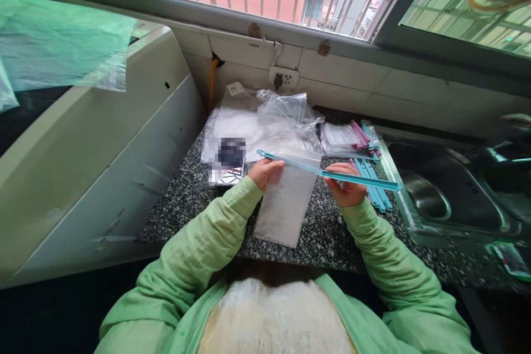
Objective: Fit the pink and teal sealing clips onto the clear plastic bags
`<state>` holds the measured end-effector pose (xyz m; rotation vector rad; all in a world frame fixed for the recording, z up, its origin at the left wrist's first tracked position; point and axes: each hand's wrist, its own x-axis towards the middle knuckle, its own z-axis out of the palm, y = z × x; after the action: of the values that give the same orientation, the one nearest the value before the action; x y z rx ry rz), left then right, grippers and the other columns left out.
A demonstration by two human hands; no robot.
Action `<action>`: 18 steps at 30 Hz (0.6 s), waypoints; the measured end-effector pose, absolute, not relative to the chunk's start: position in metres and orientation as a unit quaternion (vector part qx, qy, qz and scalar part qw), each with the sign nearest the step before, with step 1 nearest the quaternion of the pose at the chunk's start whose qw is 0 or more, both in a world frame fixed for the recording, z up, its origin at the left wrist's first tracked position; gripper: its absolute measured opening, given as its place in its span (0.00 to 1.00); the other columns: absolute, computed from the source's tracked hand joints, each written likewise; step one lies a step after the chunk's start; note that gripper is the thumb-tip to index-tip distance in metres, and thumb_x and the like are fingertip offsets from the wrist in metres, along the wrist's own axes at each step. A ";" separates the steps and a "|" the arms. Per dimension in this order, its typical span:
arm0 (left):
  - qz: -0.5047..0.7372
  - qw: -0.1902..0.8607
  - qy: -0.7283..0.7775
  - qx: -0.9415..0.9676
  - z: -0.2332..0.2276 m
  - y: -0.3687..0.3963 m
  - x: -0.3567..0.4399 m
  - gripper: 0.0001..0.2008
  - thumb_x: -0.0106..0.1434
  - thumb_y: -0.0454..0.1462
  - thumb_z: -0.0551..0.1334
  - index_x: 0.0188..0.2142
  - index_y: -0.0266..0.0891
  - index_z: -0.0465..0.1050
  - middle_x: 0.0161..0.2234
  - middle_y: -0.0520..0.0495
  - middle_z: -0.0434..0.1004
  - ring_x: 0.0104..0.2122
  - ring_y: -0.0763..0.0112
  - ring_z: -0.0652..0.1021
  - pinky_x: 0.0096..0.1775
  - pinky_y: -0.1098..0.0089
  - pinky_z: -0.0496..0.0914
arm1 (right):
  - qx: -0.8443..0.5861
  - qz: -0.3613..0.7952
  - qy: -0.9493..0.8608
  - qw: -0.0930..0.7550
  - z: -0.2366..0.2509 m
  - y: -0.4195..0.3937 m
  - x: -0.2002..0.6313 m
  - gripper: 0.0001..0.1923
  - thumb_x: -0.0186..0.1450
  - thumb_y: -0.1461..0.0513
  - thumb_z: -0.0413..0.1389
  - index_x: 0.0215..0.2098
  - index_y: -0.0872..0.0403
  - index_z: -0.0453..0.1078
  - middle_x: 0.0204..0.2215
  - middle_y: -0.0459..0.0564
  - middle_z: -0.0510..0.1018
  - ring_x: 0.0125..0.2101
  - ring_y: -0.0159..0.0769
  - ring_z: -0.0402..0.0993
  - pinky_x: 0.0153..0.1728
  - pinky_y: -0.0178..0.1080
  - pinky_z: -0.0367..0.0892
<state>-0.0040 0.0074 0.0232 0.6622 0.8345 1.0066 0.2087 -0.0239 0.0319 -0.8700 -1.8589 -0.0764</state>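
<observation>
the left hand (265,171) is pinching the top edge of a clear rectangular plastic bag of white granules (286,199), its grip closed on the bag at about ten o'clock of it. the right hand (346,182) is gripping a long light-blue plastic sealing clip (327,172), fingers closed around it, the clip lying across the bag's mouth. the bag is hanging above the speckled dark granite counter (186,199). a bundle of blue sealing sticks (375,191) is lying at three o'clock of the right hand, beside the steel sink (448,193).
</observation>
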 end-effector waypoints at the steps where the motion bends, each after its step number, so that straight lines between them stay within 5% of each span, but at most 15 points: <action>1: 0.462 0.744 0.383 0.295 0.023 0.007 -0.004 0.10 0.40 0.36 0.67 0.21 0.32 0.69 0.16 0.53 0.68 0.18 0.79 0.67 0.23 0.75 0.59 | -0.360 -0.032 -0.776 0.518 0.032 -0.024 0.209 0.09 0.54 0.65 0.57 0.34 0.54 0.68 0.30 0.50 0.74 0.30 0.35 0.72 0.32 0.41 0.70; 18: 0.457 0.723 0.395 0.334 0.018 0.006 -0.001 0.12 0.41 0.38 0.67 0.21 0.32 0.68 0.15 0.53 0.66 0.18 0.79 0.68 0.22 0.76 0.59 | -0.340 -0.093 -0.799 0.487 0.036 -0.029 0.205 0.12 0.57 0.66 0.53 0.40 0.54 0.68 0.31 0.53 0.75 0.32 0.36 0.73 0.30 0.40 0.72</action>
<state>-0.0013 0.0063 0.0184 0.7385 0.8730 1.0096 0.2054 -0.0288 0.0364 -0.8265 -1.9426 -0.2267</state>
